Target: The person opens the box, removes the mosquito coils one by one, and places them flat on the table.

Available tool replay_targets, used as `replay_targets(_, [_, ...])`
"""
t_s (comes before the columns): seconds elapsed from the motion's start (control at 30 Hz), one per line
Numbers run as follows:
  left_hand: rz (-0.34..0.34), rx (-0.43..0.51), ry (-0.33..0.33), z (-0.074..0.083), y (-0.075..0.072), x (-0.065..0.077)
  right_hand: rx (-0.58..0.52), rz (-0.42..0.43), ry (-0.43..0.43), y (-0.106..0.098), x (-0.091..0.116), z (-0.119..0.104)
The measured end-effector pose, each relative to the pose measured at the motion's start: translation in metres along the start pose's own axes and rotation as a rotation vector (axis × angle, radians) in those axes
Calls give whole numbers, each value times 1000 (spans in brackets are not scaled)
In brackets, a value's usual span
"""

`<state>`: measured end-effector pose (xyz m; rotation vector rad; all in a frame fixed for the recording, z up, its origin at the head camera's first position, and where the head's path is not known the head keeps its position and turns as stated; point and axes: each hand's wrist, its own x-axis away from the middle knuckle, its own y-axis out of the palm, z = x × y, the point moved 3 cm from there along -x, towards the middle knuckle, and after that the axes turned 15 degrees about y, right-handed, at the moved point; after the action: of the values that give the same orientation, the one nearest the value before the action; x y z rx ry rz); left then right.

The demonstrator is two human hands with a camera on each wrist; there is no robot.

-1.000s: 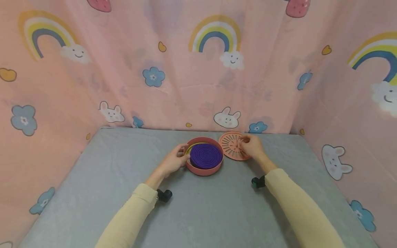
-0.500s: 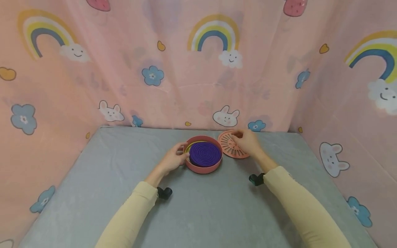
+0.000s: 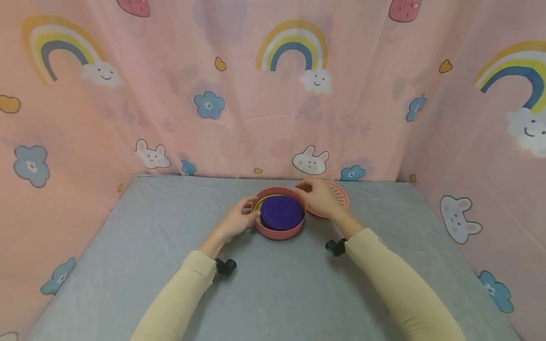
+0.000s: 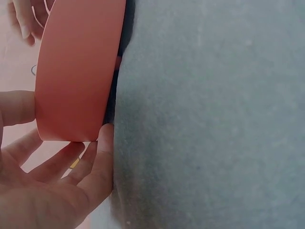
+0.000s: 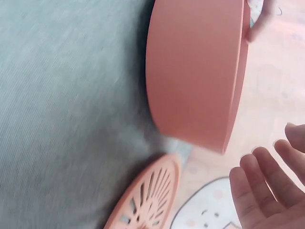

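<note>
A round pinkish-red box (image 3: 279, 234) stands on the table with a purple spiral coil (image 3: 282, 212) inside. A yellow edge (image 3: 259, 204) peeks out beneath the coil at the left. My left hand (image 3: 233, 221) holds the box's left side; the left wrist view has the thumb at the rim and the other fingers along the wall (image 4: 78, 71). Over the box's right rim hovers my right hand (image 3: 321, 198), its fingers loosely bent around nothing. The slotted round lid (image 3: 341, 196) lies right of the box, partly hidden under that hand.
Grey cloth (image 3: 281, 289) covers the table. A pink printed curtain (image 3: 239, 137) rises along its back edge and both sides. Each wrist carries a small black camera, one on the left (image 3: 226, 266) and one on the right (image 3: 335, 247).
My right hand has left the middle of the lid and moved left to the box's right rim, with nothing in it. My left hand and the box have stayed in place.
</note>
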<state>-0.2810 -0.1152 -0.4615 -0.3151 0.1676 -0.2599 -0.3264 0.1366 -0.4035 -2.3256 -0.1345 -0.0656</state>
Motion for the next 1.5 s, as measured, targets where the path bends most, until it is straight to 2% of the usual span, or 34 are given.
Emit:
replay_targets(0.13, [3,8,-3,0,-1,1,33,8,-40,13,-2,-8])
replay_targets(0.3, [-5,14,4,3,0,0,54,-19,-51,28,-6,-13])
replay_targets(0.5, [-7,24,6,4,2,-1,83,-58,-58,38,-9,-18])
replay_targets(0.7, [-1,16,3,3,2,0,152,-103,-92,49,-11,-24])
replay_targets(0.83, [-3,29,6,4,1,0,197,-122,-84,55,-14,-26])
replay_targets(1.13, [2,21,-7,4,0,-1,200,-116,-67,57,-16,-26])
replay_targets(1.5, [-2,6,-8,2,-2,0,112,-105,-78,48,-19,-29])
